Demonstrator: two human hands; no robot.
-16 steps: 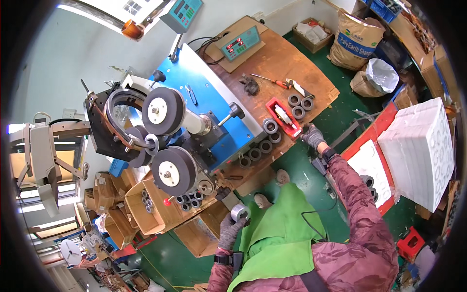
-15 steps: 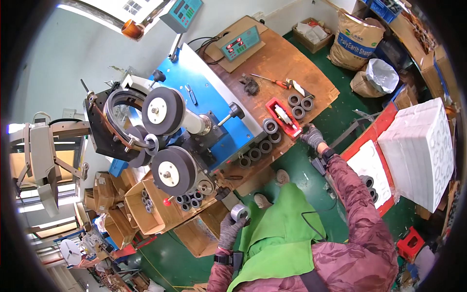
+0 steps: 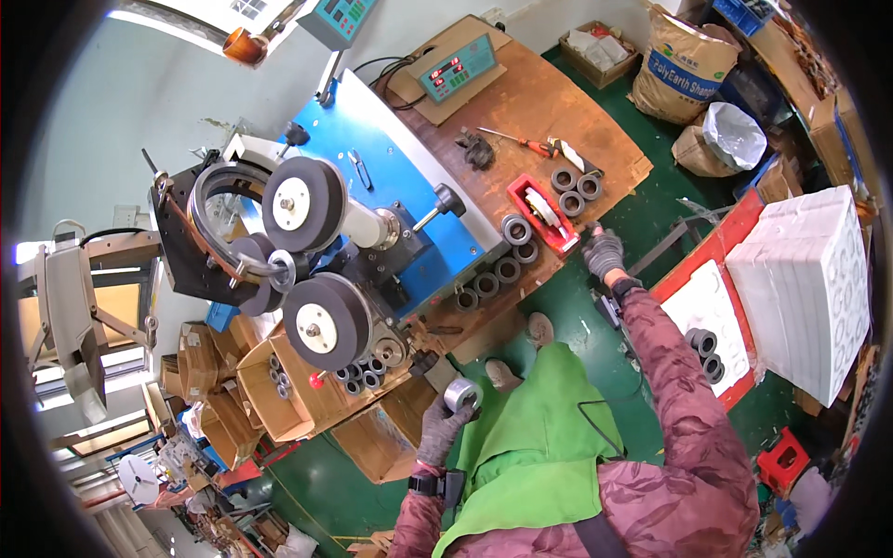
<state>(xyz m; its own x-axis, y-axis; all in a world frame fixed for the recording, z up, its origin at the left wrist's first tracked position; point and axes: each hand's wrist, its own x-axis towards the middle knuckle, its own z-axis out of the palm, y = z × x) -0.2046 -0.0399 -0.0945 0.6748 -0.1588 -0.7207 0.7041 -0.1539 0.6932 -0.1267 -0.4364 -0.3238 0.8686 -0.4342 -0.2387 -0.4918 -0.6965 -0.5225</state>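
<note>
My left hand (image 3: 441,433), in a grey glove, grips a ring-shaped coil (image 3: 459,393) with a shiny silvery outside, held in front of the green apron. Farther out, my gloved right hand (image 3: 605,253) is just right of the red tape dispenser (image 3: 543,214) at the bench edge. Its fingers look pinched together, and anything between them is too small to make out. A white roll sits in the dispenser. Dark rings (image 3: 570,203) stand beyond it, and more rings (image 3: 507,270) line the bench edge to its left.
A machine with two dark wheels (image 3: 323,320) stands on a blue plate (image 3: 409,195) at left. A screwdriver (image 3: 521,142) and a display box (image 3: 458,68) lie on the brown bench (image 3: 549,102). Cardboard boxes (image 3: 275,395) sit below. At right are a red-rimmed tray (image 3: 702,296) and stacked white trays (image 3: 802,284).
My right hand has moved slightly away from the end of the dispenser, to the right and up. The left hand still holds the coil, now slightly higher and tilted differently.
</note>
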